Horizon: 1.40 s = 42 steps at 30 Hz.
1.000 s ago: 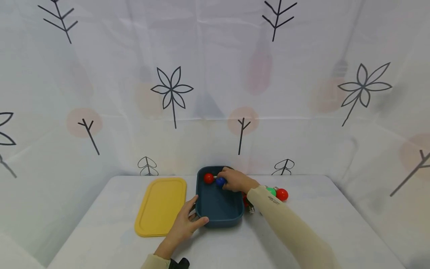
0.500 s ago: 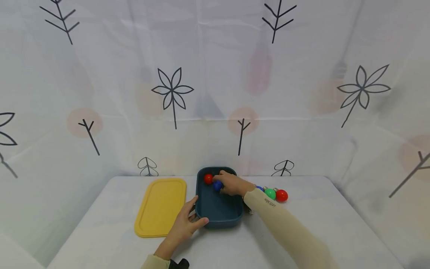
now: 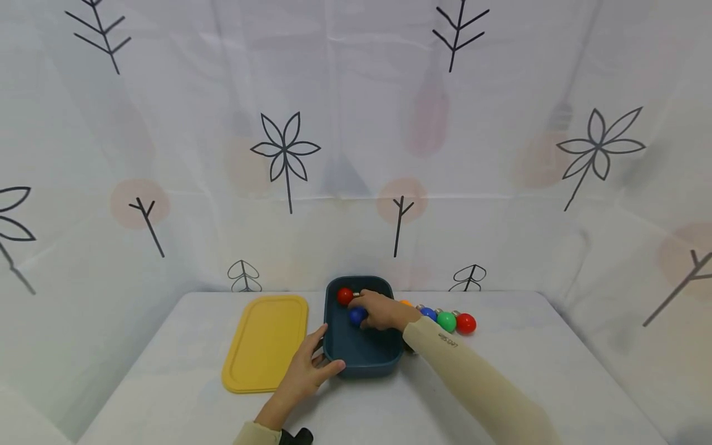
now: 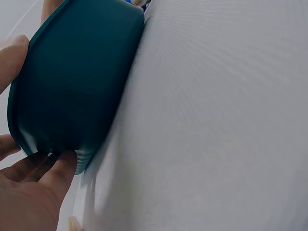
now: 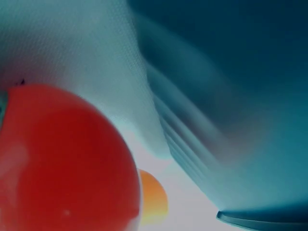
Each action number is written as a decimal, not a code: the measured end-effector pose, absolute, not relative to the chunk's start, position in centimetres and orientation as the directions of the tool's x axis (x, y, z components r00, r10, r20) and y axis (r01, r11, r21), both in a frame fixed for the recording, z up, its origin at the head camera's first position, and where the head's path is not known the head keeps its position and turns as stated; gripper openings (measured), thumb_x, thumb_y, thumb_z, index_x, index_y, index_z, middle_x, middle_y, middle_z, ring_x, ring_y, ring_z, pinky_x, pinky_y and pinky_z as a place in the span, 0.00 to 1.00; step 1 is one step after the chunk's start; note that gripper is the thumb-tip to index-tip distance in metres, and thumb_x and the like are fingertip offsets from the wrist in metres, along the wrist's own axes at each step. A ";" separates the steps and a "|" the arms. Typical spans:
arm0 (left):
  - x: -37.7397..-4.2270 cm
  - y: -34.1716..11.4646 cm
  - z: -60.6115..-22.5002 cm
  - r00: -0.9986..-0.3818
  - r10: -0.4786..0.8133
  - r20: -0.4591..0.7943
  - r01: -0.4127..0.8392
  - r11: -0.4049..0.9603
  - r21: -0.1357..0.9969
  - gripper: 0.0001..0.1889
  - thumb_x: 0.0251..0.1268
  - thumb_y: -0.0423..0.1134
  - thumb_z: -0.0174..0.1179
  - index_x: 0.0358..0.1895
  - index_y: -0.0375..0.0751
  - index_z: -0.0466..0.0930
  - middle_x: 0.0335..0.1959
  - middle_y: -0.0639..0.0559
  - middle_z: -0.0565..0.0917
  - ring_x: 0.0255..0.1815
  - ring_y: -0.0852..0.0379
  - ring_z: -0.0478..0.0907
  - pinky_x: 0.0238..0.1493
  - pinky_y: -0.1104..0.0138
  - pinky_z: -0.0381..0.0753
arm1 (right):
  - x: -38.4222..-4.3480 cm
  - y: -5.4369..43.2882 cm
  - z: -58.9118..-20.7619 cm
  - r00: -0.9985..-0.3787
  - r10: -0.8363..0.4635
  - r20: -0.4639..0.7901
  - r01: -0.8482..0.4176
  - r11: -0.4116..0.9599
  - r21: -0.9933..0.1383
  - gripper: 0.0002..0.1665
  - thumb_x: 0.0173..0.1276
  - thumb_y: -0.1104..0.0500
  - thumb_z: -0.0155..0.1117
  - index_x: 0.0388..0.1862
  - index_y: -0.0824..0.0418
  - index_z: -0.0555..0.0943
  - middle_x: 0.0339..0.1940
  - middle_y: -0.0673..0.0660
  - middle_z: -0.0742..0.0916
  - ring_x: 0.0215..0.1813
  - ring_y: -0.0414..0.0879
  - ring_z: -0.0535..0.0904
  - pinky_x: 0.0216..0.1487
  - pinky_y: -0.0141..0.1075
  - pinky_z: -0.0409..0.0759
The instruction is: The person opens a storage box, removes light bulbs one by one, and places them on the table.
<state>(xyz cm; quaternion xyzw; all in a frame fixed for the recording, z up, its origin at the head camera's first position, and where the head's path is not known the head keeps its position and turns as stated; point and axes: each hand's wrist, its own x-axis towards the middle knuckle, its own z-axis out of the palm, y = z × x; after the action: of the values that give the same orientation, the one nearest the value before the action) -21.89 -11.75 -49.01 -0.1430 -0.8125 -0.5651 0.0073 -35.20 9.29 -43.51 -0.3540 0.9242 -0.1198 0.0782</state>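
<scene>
A dark blue-green box (image 3: 361, 353) with rounded corners stands on the table. My left hand (image 3: 306, 368) holds its near left corner, thumb at the front and fingers along the left side. The left wrist view shows the fingertips (image 4: 65, 166) against the outer wall of the box (image 4: 77, 72). Inside the box, my right hand (image 3: 381, 310) pinches a blue light bulb (image 3: 357, 316), whose base is hidden by the fingers. Behind it to the left lies a red light bulb (image 3: 345, 296). No part of the right hand is distinct in the right wrist view.
Right of the box lie several loose bulbs, among them a blue one (image 3: 428, 314), a green one (image 3: 447, 322) and a red one (image 3: 466, 323). An orange bulb (image 5: 154, 197) shows behind a large red bulb (image 5: 72, 159). A yellow lid (image 3: 266, 343) lies left.
Inside the box, my right hand has moved the blue bulb a little left and toward me. The left hand has stayed at the corner.
</scene>
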 end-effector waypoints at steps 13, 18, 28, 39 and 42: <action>-22.0 -11.7 -49.1 -0.965 0.215 0.152 0.217 0.326 0.920 0.45 0.59 0.46 0.67 0.75 0.40 0.52 0.73 0.38 0.57 0.70 0.38 0.59 0.64 0.50 0.68 | -34.5 10.6 -42.0 -0.764 -0.644 0.013 -0.583 0.683 -0.439 0.29 0.61 0.56 0.70 0.62 0.54 0.76 0.49 0.53 0.75 0.49 0.48 0.73 0.52 0.44 0.81; -22.1 -11.7 -49.1 -0.967 0.208 0.148 0.211 0.327 0.921 0.45 0.58 0.46 0.68 0.75 0.41 0.52 0.72 0.38 0.57 0.70 0.39 0.60 0.64 0.51 0.69 | -33.5 11.6 -40.6 -0.799 -0.598 0.058 -0.531 0.658 -0.534 0.28 0.62 0.58 0.69 0.62 0.56 0.76 0.49 0.55 0.75 0.46 0.50 0.75 0.47 0.43 0.83; -22.0 -11.6 -49.2 -0.969 0.201 0.146 0.207 0.326 0.922 0.46 0.57 0.47 0.68 0.75 0.42 0.52 0.72 0.37 0.57 0.70 0.38 0.60 0.63 0.51 0.69 | -30.9 14.5 -39.9 -0.848 -0.502 0.170 -0.509 0.680 -0.529 0.31 0.62 0.55 0.70 0.64 0.54 0.74 0.51 0.53 0.76 0.44 0.45 0.76 0.43 0.35 0.84; -21.9 -11.6 -49.2 -0.966 0.210 0.153 0.215 0.313 0.925 0.46 0.57 0.45 0.69 0.75 0.39 0.52 0.73 0.36 0.56 0.70 0.37 0.59 0.64 0.51 0.69 | -27.8 18.3 -40.4 -0.886 -0.400 0.235 -0.459 0.678 -0.574 0.30 0.62 0.60 0.69 0.64 0.58 0.74 0.52 0.55 0.77 0.41 0.44 0.76 0.42 0.34 0.84; -22.0 -11.6 -49.2 -0.967 0.207 0.149 0.210 0.316 0.925 0.46 0.57 0.45 0.69 0.75 0.40 0.52 0.73 0.36 0.56 0.70 0.37 0.58 0.64 0.51 0.69 | -27.4 19.4 -41.0 -0.898 -0.370 0.239 -0.438 0.692 -0.574 0.31 0.62 0.59 0.69 0.64 0.58 0.73 0.53 0.55 0.77 0.41 0.44 0.76 0.41 0.33 0.83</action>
<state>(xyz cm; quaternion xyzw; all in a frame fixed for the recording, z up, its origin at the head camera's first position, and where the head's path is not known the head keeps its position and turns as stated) -21.99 -11.62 -49.21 -0.1284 -0.8111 -0.5706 0.0013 -27.37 19.36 -40.97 -0.2201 0.9182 -0.3250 -0.0523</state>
